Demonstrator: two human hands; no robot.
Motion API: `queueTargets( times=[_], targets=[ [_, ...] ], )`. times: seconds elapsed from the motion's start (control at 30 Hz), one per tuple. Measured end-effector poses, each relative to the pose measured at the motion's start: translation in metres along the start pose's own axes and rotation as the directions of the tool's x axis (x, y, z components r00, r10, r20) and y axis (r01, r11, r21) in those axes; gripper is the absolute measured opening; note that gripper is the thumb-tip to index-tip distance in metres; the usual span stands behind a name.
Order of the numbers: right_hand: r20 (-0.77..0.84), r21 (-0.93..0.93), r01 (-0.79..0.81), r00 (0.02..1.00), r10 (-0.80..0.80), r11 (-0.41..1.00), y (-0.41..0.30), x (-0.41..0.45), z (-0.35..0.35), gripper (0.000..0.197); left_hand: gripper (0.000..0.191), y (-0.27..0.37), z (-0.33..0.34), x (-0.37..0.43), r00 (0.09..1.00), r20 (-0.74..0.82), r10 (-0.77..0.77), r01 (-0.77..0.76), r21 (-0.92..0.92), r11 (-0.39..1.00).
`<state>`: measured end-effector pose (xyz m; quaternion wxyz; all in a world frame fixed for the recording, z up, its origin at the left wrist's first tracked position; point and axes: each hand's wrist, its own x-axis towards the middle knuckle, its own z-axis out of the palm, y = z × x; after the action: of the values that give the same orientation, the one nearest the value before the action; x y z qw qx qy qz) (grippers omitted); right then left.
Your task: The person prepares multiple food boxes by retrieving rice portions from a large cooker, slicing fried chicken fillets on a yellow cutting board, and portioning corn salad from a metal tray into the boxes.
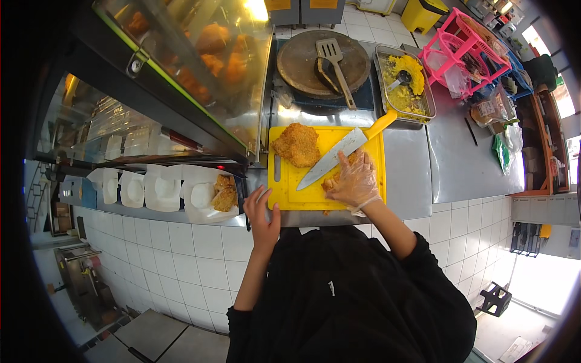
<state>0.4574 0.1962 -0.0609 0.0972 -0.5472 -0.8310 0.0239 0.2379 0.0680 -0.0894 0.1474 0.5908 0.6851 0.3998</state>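
My right hand [358, 179], in a clear plastic glove, lies over pieces of breaded fried meat [331, 182] on the yellow cutting board [290, 195]; its palm side is hidden. Just beyond its fingers rests a knife, its steel blade [333, 156] pointing down-left and its yellow handle [381, 125] past the board's top right edge. A whole breaded fried cutlet [297, 145] sits at the board's upper left. My left hand [263, 218] is bare, fingers apart, beside the board's lower left corner and the counter edge, holding nothing.
Lined boxes [165, 188] with white rice stand at left, the nearest [204, 213] also with fried pieces. A glass display case [218, 90] rises behind them. Beyond the board are a round wooden board [295, 63] bearing a slotted turner [330, 50], a tray [431, 113] of yellow food and a pink rack [490, 75].
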Motion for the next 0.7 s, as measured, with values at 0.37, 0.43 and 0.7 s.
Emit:
queueTargets(
  times=[0.37,0.43,0.7],
  targets=[
    [0.089,0.119,-0.077,0.994,0.067,0.990,0.006,-0.007,0.040,0.020,0.042,-0.051,-0.047,-0.102,0.952,-0.294,-0.083,0.143,0.189,0.971],
    [-0.145,0.285,0.014,0.989,0.028,0.958,0.004,-0.012,0.043,0.012,0.048,-0.074,-0.046,-0.131,0.921,-0.339,-0.192,0.262,0.174,0.949],
    [-0.210,0.602,-0.048,0.954,0.215,0.797,-0.022,-0.022,0.037,0.029,0.072,-0.174,-0.021,-0.281,-0.121,0.213,-0.970,0.971,-0.179,-0.160]
  ],
)
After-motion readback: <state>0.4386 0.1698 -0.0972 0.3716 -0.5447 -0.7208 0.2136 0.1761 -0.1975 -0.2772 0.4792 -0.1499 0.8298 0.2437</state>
